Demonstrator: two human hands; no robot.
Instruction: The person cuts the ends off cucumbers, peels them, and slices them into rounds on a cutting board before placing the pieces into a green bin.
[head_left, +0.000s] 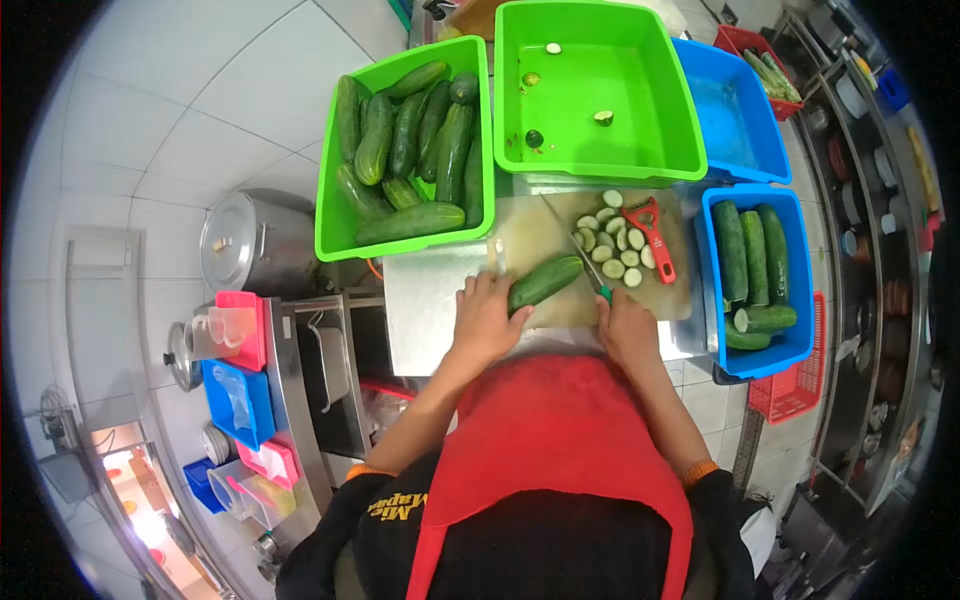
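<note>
My left hand (487, 318) is closed on the near end of a green cucumber (546, 281) that lies slanted on the cutting board (520, 225). In my right hand (625, 322) is a knife (584, 257) with a green handle, its blade angled up and left past the cucumber's far end. Several round cut-off cucumber ends (613, 245) lie on the board just right of the blade. Beside them rests a red peeler (651, 240). The palm side of both hands is hidden from above.
A green tub (325, 215) of whole cucumbers stands at the back left. Behind the board, another green tub (560, 110) holds a few cut ends. On the right, a blue tub (712, 300) holds several cucumbers; a second blue tub (735, 110) is behind it. A lidded pot (240, 245) stands left.
</note>
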